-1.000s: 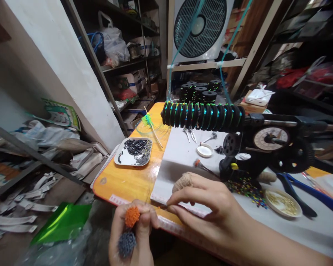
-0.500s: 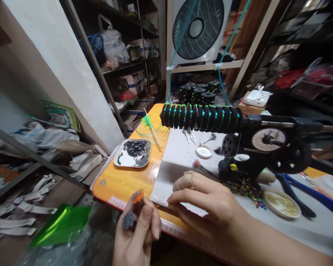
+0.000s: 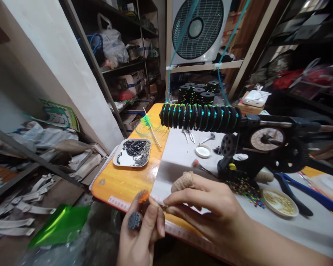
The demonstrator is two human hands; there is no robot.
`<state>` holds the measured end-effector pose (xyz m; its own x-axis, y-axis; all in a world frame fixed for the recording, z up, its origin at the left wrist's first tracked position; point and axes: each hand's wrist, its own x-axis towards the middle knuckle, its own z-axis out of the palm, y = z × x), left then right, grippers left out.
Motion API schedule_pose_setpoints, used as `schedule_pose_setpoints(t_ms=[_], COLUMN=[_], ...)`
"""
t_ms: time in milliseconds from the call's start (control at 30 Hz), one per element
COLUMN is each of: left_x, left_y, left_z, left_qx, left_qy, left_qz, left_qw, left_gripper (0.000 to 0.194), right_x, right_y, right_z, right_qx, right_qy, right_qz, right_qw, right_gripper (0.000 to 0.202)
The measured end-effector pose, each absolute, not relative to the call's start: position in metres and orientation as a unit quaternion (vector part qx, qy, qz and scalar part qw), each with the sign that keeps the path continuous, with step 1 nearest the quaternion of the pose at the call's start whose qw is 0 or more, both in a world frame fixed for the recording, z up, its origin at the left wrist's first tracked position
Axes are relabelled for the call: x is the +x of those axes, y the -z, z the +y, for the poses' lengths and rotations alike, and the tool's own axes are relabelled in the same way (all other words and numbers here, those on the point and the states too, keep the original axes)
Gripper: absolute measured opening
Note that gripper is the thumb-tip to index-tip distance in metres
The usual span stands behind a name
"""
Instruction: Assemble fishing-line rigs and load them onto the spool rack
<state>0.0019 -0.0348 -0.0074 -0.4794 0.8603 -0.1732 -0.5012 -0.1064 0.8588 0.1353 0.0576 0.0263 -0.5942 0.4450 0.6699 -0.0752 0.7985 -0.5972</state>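
Note:
My left hand (image 3: 144, 229), in front of the table's near edge, is closed around two bundles of thin strands. One bundle has orange tips (image 3: 143, 196); the other has grey tips (image 3: 134, 220). The left thumb and fingertips come together close to my right hand (image 3: 202, 203). That hand is pinched at the fingertips, a tiny dark piece between them, too small to name. Tan wrapping (image 3: 182, 182) covers one of its fingers. Beyond the hands, a black machine (image 3: 252, 147) carries a horizontal roll of black rings (image 3: 199, 117) with green and blue strands.
On the orange table (image 3: 119, 181) sits a white tray (image 3: 118, 161) of black tubes and grey bits. Several coloured beads (image 3: 245, 192), a dish of gold pieces (image 3: 280, 202), blue-handled pliers (image 3: 313, 192) and a small white dish (image 3: 203, 150) lie rightward. A fan (image 3: 197, 29) stands behind.
My left hand has shifted right, bringing its fingertips close to the right hand's. The right fingertips have closed into a pinch. The machine and tray look unchanged.

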Motion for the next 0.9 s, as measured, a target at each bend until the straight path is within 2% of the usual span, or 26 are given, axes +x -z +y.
schedule_pose_setpoints(t_ms=[167, 300, 367, 533, 633, 700, 767, 833, 900], left_x=[0.008, 0.01, 0.012, -0.002, -0.041, -0.073, -0.101, -0.117, -0.12], left_y=[0.006, 0.011, 0.011, -0.005, -0.003, 0.008, 0.022, 0.033, 0.038], left_z=[-0.032, -0.027, -0.026, -0.026, -0.026, -0.025, -0.021, -0.015, -0.012], left_qx=[0.161, 0.192, 0.179, 0.194, 0.212, 0.315, 0.471, 0.543, 0.553], left_qy=[-0.735, -0.782, -0.813, -0.855, -0.88, -0.766, -0.533, -0.433, -0.425], left_qz=[0.49, 0.466, 0.43, 0.277, 0.345, 0.548, 0.692, 0.71, 0.71], left_qw=[0.44, 0.368, 0.35, 0.393, 0.248, 0.118, 0.124, 0.119, 0.102], left_gripper=[0.03, 0.027, 0.031, 0.034, 0.032, 0.02, 0.008, 0.01, 0.023], right_x=[0.135, 0.134, 0.133, 0.136, 0.14, 0.141, 0.14, 0.139, 0.138], right_y=[-0.028, -0.027, -0.026, -0.029, -0.039, -0.044, -0.048, -0.048, -0.047], right_z=[0.055, 0.049, 0.047, 0.053, 0.06, 0.061, 0.06, 0.058, 0.057], right_qx=[-0.111, -0.13, -0.13, -0.122, -0.124, -0.125, -0.125, -0.136, -0.152], right_qy=[-0.328, -0.333, -0.341, -0.316, -0.275, -0.273, -0.287, -0.3, -0.308], right_qz=[-0.833, -0.841, -0.84, -0.843, -0.85, -0.851, -0.853, -0.851, -0.848], right_qw=[0.432, 0.406, 0.402, 0.417, 0.433, 0.432, 0.418, 0.408, 0.404], right_gripper=[0.013, 0.011, 0.01, 0.011, 0.013, 0.013, 0.012, 0.012, 0.013])
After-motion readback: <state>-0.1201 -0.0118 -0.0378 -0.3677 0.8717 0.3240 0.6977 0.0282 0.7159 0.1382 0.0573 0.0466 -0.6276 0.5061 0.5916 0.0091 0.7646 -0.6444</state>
